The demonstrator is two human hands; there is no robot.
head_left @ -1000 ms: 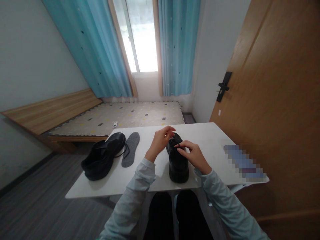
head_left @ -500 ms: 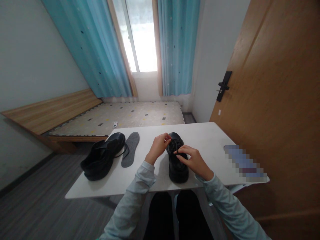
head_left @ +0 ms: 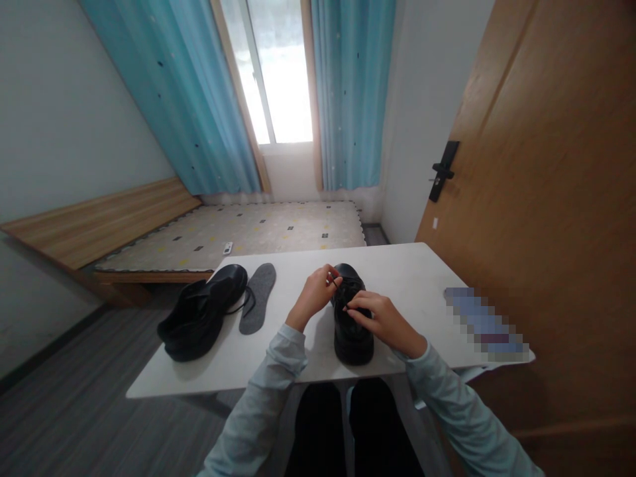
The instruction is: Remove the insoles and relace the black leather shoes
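Note:
A black lace-up shoe (head_left: 354, 341) stands on the white table (head_left: 397, 271) in front of me, toe pointing away. My left hand (head_left: 318, 293) is at the shoe's left side near the toe, thumb and fingers pinched on a black shoelace (head_left: 336, 281). Over the shoe's opening, my right hand (head_left: 378, 317) comes from the right with its fingertips closed on the lace too. Parts of the lace are lost against the black upper. The other black shoe (head_left: 196, 324) sits at the left of the table, its loose lace lying over a grey insole (head_left: 258, 298).
A blurred bluish item (head_left: 484, 321) lies at the table's right edge. Behind the table is a bed (head_left: 278, 225) with a small white remote (head_left: 227, 248) on it. A wooden door (head_left: 546, 199) stands close on the right; blue curtains (head_left: 350, 99) flank the window.
My right hand has shifted slightly down and left with the lace. The left hand stays pinched near the toe, with lace now showing at its fingertips.

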